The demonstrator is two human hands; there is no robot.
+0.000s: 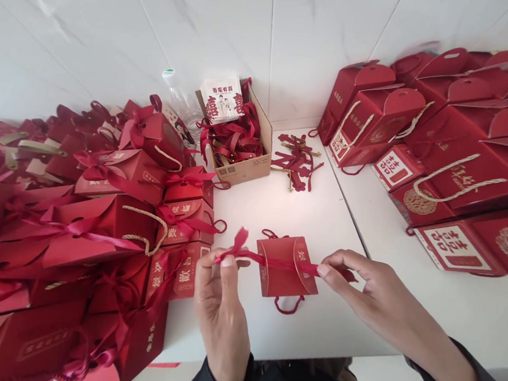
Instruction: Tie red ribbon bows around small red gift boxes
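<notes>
A small red gift box (285,282) with dark red cord handles lies on the white table in front of me. Across its top runs a red ribbon (252,255), stretched out to both sides. My left hand (224,300) pinches the ribbon's left end between thumb and fingers, with a short tail sticking up above the grip. On the other side, my right hand (361,289) pinches the ribbon's right end close to the box's edge. Neither hand appears to touch the box itself.
Stacked red boxes with tied bows (95,224) crowd the left. Larger red boxes with rope handles (457,149) fill the right. Behind stands an open cardboard box (242,174) of ribbons with a printed card (221,99). Beside it lie loose ribbon pieces (296,158).
</notes>
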